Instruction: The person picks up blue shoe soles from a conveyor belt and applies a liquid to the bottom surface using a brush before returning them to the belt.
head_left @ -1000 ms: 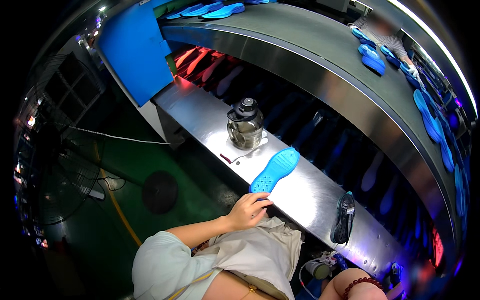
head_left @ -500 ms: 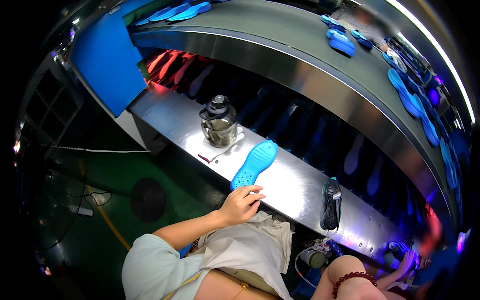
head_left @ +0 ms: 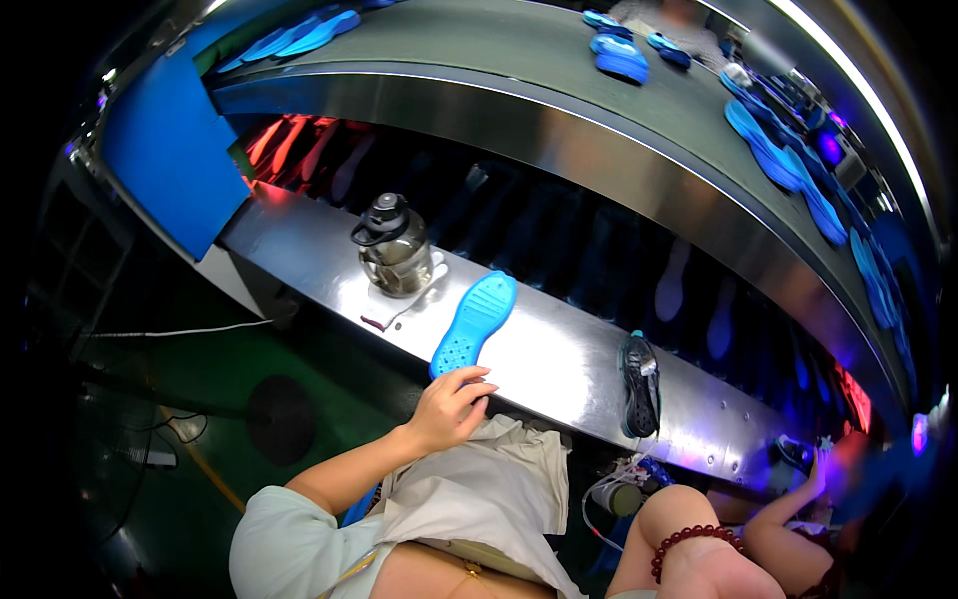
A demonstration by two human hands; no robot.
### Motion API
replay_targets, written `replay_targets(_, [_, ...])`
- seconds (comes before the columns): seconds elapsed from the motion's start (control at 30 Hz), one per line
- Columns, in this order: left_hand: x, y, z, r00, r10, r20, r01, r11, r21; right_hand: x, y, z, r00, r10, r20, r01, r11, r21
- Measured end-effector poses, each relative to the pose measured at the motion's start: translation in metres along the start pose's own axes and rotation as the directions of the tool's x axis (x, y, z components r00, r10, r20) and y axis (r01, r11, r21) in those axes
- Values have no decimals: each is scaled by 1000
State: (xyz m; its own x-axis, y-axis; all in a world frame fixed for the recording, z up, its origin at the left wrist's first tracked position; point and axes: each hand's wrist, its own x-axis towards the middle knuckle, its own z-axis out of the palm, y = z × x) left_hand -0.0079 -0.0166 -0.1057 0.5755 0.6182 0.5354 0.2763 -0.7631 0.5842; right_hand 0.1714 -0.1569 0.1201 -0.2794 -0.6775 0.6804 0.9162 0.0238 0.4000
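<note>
Your left hand (head_left: 449, 404) sits at the near edge of the bench (head_left: 559, 359), fingers (head_left: 477, 380) loosely curled and resting on the heel end of the blue sole (head_left: 473, 323). They touch it rather than close round it; the thumb side is hidden, so you cannot call it a full grip. The sole lies flat, tread side up, slanting away from you with its toe toward the bottle, probably so the heel stays within easy reach of that hand. Your right hand is not clearly in view: only a wrist with a red bead bracelet (head_left: 689, 547) shows low at the right, so its fingers cannot be judged. A pale cloth (head_left: 479, 489) lies over your lap just below the bench edge.

Further along the steel bench to the right, a dark sole (head_left: 639, 384) lies well apart from the blue one. Beyond the blue sole's toe stands a clear bottle (head_left: 394, 250) with a dark lid, upright, with a small thin tool (head_left: 384, 319) lying just in front of it.

Farther still, the grey conveyor (head_left: 559, 70) curves across the top, carrying more blue soles (head_left: 619, 55) spaced out along it. At the far right another person's hand (head_left: 813, 469) reaches to the bench
</note>
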Motion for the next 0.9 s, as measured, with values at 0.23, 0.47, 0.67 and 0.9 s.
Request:
replay_targets(0.23, [0,0,1,1000,-23,15,23,999,-32,2,2,2,1000,-5,20,8,992,-126])
replay_targets(0.47, [1,2,2,999,-22,40,24,998,-54,6,-1,-4,1000,6,-25,-7,1000,-30])
replay_targets(0.67, [-2,3,2,998,-26,66,30,998,-55,10,-1,-8,999,16,41,-15,1000,-13])
replay_targets(0.9, [-4,5,4,996,-25,89,30,998,-51,12,-3,-11,999,19,43,-18,1000,-18])
